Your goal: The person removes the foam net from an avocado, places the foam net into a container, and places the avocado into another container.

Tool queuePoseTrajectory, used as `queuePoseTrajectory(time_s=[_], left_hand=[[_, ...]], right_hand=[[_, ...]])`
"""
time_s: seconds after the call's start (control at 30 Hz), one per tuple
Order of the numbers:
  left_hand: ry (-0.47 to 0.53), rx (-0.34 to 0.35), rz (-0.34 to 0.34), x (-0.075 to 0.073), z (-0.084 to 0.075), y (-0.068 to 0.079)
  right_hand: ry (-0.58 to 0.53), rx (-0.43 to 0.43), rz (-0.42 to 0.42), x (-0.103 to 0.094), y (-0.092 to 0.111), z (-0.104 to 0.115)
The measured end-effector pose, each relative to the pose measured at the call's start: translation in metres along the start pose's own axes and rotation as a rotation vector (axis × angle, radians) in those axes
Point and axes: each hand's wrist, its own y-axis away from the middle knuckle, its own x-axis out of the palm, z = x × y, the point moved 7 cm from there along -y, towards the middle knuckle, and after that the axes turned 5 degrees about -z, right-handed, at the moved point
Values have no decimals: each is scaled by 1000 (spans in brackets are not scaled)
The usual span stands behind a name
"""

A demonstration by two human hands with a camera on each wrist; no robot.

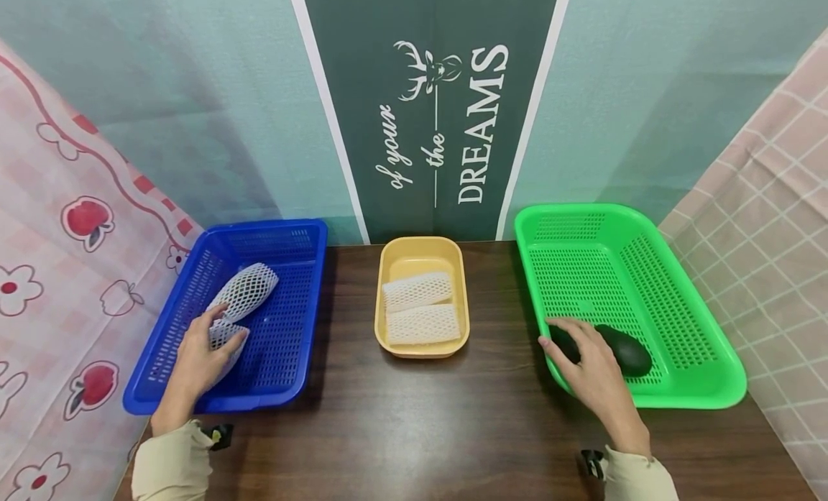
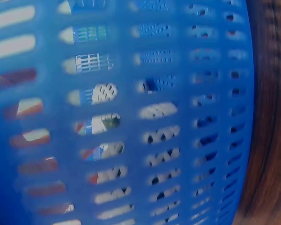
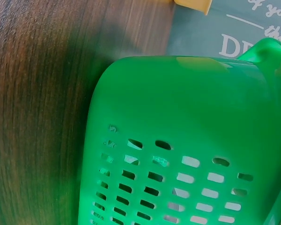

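Observation:
In the blue basket (image 1: 299, 357), my left hand (image 1: 197, 357) holds the nearer dark avocado in a white foam net (image 1: 226, 336), thumb on its right and fingers at its far end. Another netted avocado (image 1: 249, 292) lies just beyond. On the right, my right hand (image 1: 591, 364) reaches over the near left rim of the green basket (image 1: 718, 343). Its thumb and fingers are round a bare dark avocado (image 1: 564, 341), which the hand partly covers. A second bare avocado (image 1: 626, 351) lies close to the hand's right. Both wrist views show mostly basket walls, hiding the hands.
Between the baskets stands a small yellow tray (image 1: 422, 350) holding two flat white foam nets (image 1: 422, 323). All three containers rest on a brown wooden table (image 1: 414, 429). Fabric hangs (image 1: 433, 199) along the back and both sides.

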Motion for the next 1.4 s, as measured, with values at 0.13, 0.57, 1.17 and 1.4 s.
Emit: queuePoseTrajectory(time_s=[0.13, 0.57, 1.17, 1.4], left_hand=[[-19, -22, 44, -1, 9, -1], [-51, -108, 253, 1, 35, -6], [-192, -231, 457, 7, 48, -7], [-179, -198, 555, 15, 48, -6]], right_hand=[[-8, 1, -3, -2, 0, 1], [-27, 3, -11, -3, -2, 2], [-12, 9, -4, -4, -2, 3], [-9, 8, -6, -4, -1, 3]])
